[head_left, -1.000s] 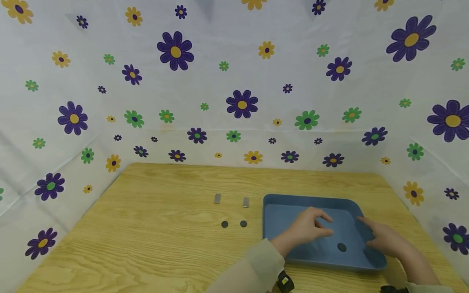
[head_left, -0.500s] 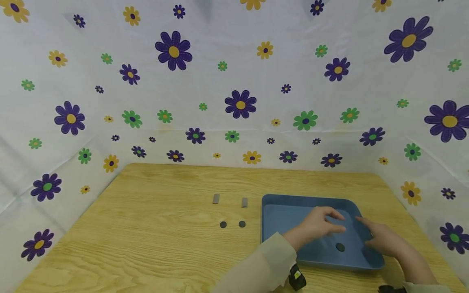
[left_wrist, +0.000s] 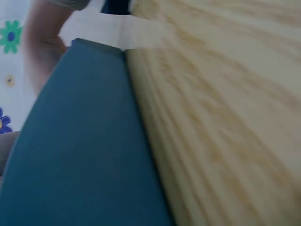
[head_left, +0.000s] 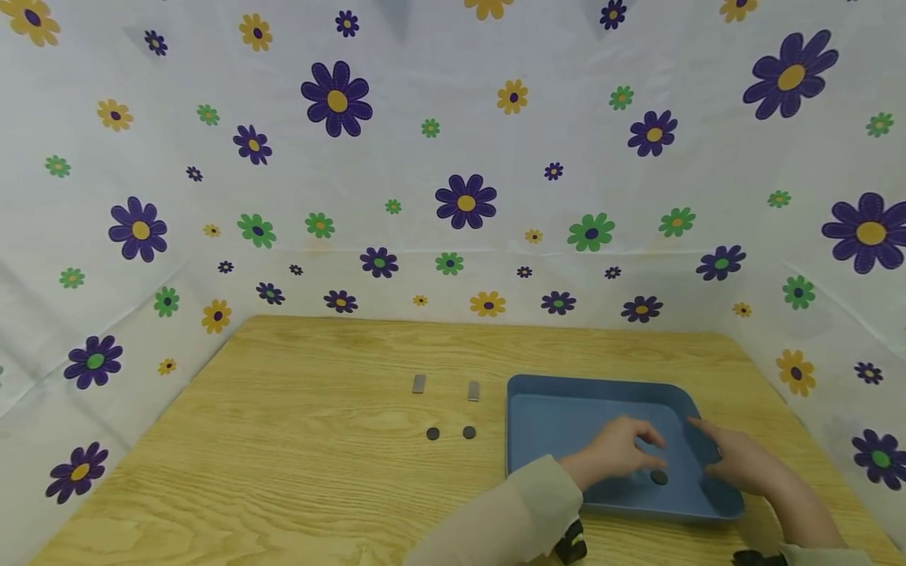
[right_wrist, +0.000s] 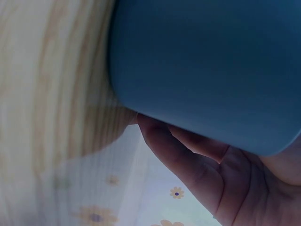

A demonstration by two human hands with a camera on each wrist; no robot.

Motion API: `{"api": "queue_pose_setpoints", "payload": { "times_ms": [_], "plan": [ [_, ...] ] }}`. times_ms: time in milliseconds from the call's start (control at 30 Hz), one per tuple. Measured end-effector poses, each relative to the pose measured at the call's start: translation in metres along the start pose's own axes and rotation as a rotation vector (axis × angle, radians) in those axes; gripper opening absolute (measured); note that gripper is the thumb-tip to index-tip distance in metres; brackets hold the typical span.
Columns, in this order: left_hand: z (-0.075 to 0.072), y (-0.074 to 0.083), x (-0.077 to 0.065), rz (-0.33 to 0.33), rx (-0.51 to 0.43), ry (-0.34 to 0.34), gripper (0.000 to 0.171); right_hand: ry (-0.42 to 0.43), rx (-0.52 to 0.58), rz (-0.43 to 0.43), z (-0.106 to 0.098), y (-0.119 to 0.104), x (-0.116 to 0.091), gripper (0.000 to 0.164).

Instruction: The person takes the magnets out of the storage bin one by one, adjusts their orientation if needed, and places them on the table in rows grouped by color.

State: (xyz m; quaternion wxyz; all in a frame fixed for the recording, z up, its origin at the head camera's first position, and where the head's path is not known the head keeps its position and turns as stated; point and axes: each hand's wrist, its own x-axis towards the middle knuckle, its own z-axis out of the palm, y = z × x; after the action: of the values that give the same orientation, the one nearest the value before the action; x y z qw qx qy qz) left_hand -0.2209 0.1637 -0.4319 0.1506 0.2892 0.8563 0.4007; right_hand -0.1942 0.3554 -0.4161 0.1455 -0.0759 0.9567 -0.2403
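A blue tray sits at the right of the wooden table. Inside it lies a small dark disc. My left hand hovers over the tray, its fingers bent and thumb apart, holding nothing; the thumb tip appears just above the disc. At the tray's right wall my right hand holds on, index finger and thumb reaching over the rim. In the right wrist view, other fingers of that hand lie against the outside of the wall. The left wrist view shows mostly the tray's outer side.
Two dark discs, a left one and a right one, lie on the table left of the tray. Behind them are two small grey rectangular pieces, one left and one right. Flower-printed cloth surrounds the table at back and sides.
My left hand has moved right over the tray, then lowered toward the disc in it. The right hand stays at the tray's right wall.
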Motion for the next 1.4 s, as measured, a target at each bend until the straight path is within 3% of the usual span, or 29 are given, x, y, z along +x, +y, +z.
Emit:
{"api": "queue_pose_setpoints", "payload": {
  "times_ms": [300, 567, 833, 1400],
  "plan": [
    [0.005, 0.001, -0.004, 0.068, 0.292, -0.049, 0.022, -0.017, 0.015, 0.003, 0.001, 0.004, 0.001, 0.067],
    [0.009, 0.001, -0.003, 0.084, 0.479, -0.103, 0.027, -0.025, 0.025, -0.006, -0.001, 0.003, 0.001, 0.066],
    [0.012, 0.001, -0.002, 0.045, 0.504, -0.198, 0.03, -0.02, 0.014, 0.0, -0.003, 0.002, 0.0, 0.066],
    [0.01, 0.002, -0.005, 0.048, 0.531, -0.219, 0.022, -0.01, 0.003, -0.022, -0.002, -0.001, 0.0, 0.064]
  ]
}}
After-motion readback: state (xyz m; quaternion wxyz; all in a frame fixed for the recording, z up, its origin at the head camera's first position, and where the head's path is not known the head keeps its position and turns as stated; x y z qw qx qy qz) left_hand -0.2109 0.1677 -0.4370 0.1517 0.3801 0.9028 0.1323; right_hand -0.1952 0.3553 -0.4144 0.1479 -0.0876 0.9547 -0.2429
